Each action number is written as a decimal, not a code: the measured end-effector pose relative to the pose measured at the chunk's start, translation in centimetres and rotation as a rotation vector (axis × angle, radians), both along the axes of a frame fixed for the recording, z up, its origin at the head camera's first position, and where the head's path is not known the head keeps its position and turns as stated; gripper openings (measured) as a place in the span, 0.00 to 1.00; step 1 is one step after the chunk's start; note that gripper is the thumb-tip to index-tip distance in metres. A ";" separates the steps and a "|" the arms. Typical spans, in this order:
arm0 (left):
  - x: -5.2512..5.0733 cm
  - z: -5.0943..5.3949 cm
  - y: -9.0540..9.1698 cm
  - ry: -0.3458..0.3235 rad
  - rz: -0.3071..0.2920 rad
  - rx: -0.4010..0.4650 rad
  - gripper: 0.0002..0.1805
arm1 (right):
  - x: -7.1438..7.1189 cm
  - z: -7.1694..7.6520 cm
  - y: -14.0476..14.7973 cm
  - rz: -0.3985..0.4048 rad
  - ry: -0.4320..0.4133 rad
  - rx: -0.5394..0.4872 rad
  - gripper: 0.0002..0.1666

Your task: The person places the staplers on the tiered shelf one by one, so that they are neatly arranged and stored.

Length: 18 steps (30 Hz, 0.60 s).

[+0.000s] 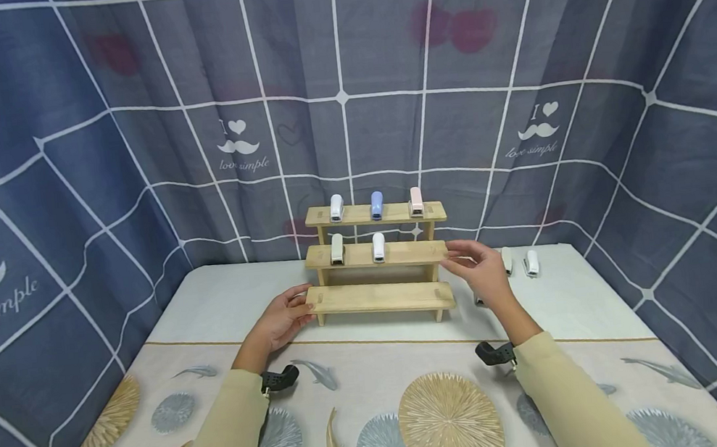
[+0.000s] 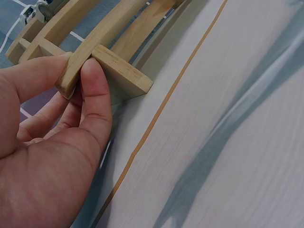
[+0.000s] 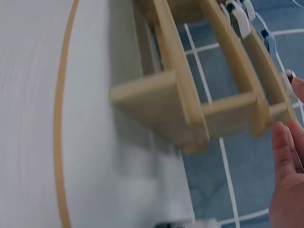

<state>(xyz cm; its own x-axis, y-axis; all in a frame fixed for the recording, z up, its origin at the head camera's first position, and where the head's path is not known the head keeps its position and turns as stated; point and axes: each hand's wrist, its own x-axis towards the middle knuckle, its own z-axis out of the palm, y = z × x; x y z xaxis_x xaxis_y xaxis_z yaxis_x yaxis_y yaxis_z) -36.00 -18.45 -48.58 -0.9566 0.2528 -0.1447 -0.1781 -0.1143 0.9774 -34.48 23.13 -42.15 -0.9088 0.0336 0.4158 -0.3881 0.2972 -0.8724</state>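
A three-tier wooden display stand (image 1: 379, 296) stands on the white table. My left hand (image 1: 282, 317) pinches the left end of its bottom shelf (image 2: 76, 71) between thumb and fingers. At the right end of the middle shelf is my right hand (image 1: 480, 269), its fingers fairly straight; contact is unclear in the right wrist view. Small staplers sit on the stand: a white one (image 1: 336, 208), a blue one (image 1: 376, 205) and a pink one (image 1: 416, 202) on top, a beige one (image 1: 337, 249) and another white one (image 1: 378, 247) on the middle shelf. The bottom shelf is bare.
Right of the stand, a white stapler (image 1: 531, 263) and a beige stapler (image 1: 507, 260) lie on the table (image 1: 241, 294); another is mostly hidden by the right wrist. A patterned cloth (image 1: 348, 377) covers the front. Gridded dark curtains (image 1: 297, 135) hang behind and at both sides.
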 end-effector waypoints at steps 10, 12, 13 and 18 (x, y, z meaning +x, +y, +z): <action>-0.1 0.0 0.0 -0.007 0.003 0.010 0.37 | -0.1 -2.8 4.4 -0.081 -0.038 0.078 0.28; -0.1 0.0 0.0 -0.008 0.005 0.019 0.37 | 0.0 -3.1 5.0 -0.094 -0.044 0.092 0.28; -0.1 0.0 0.0 -0.007 0.006 0.020 0.37 | 0.0 -3.3 5.3 -0.097 -0.052 0.095 0.28; 0.1 0.0 0.0 -0.005 0.007 0.023 0.37 | -0.1 -4.1 6.4 -0.120 -0.119 0.156 0.30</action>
<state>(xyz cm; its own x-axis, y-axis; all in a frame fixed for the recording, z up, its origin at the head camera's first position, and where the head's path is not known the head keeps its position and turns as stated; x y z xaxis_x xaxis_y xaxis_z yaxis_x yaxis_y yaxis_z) -35.89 -18.44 -48.54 -0.9577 0.2496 -0.1436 -0.1819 -0.1378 0.9736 -34.61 29.52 -46.22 -0.9451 0.0883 0.3148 -0.2392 0.4697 -0.8498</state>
